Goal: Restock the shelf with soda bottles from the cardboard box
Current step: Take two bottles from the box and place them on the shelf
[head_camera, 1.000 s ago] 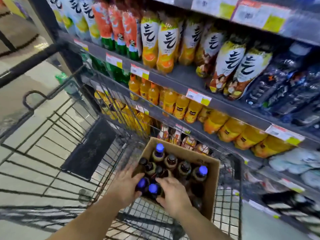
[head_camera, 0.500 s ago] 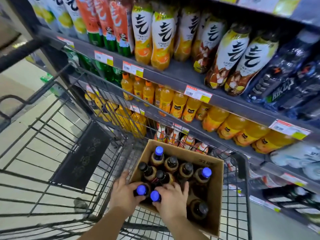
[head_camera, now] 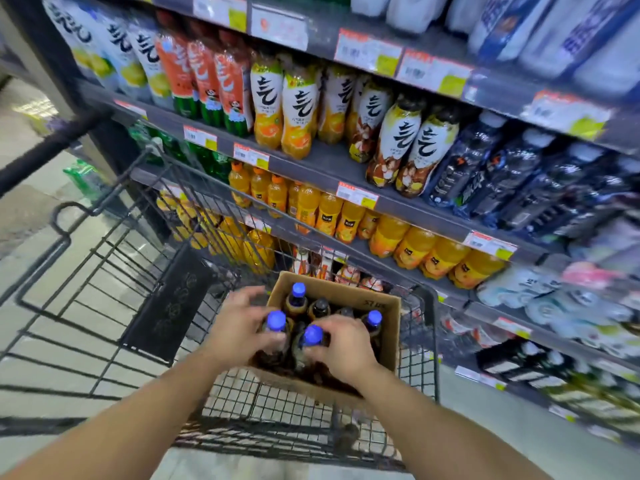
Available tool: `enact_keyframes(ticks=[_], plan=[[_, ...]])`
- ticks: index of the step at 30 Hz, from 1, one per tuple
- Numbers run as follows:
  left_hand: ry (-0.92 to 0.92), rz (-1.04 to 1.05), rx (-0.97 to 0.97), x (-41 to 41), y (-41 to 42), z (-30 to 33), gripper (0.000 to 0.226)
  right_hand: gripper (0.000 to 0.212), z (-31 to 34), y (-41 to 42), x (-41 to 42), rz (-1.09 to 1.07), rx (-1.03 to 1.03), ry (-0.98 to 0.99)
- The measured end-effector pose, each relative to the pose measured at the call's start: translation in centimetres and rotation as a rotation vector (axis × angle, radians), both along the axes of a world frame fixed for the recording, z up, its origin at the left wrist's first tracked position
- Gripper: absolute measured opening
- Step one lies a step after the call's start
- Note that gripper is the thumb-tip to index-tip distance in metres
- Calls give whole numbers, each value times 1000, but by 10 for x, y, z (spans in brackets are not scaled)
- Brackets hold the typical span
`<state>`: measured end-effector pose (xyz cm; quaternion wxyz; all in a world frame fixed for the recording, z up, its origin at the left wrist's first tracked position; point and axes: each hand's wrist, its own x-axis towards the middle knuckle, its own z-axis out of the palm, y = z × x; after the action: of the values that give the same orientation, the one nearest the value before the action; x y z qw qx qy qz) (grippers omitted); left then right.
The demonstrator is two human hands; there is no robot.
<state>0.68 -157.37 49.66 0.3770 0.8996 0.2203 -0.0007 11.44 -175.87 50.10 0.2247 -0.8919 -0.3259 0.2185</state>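
An open cardboard box (head_camera: 360, 296) sits in the cart's right end and holds several dark soda bottles with blue or black caps. My left hand (head_camera: 235, 327) grips the neck of a blue-capped soda bottle (head_camera: 276, 321) raised above the others. My right hand (head_camera: 341, 344) grips a second blue-capped bottle (head_camera: 312, 336) beside it, also lifted. Two more blue-capped bottles (head_camera: 298, 291) stand further back in the box. The dark grey shelf (head_camera: 322, 161) runs across the view behind the cart.
The wire shopping cart (head_camera: 104, 271) fills the lower left, its handle bar at upper left. Shelf tiers carry orange juice bottles (head_camera: 329, 213), tall labelled drinks (head_camera: 298, 109) and dark blue bottles (head_camera: 485, 168). Price tags (head_camera: 356, 195) line the shelf edges. Tiled floor lies to the left.
Both hands have lifted their blue-capped bottles higher out of the box. The view has tilted upward, showing more of the upper shelves.
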Motion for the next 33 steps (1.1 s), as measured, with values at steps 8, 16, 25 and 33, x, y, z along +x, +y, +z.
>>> enact_keyframes(ticks=[8,16,25,33], plan=[[-267,-185,78,56,-30,130,31,46,106,-39,25,-124,207,100],[-394,-412,161,106,-179,181,38,38,179,-211,39,-328,372,-43],[-394,-669,-69,124,-494,193,17,30,202,-526,6,-711,380,-144],[-311,-920,-403,146,-759,187,20,20,200,-772,-57,-1222,666,-224]])
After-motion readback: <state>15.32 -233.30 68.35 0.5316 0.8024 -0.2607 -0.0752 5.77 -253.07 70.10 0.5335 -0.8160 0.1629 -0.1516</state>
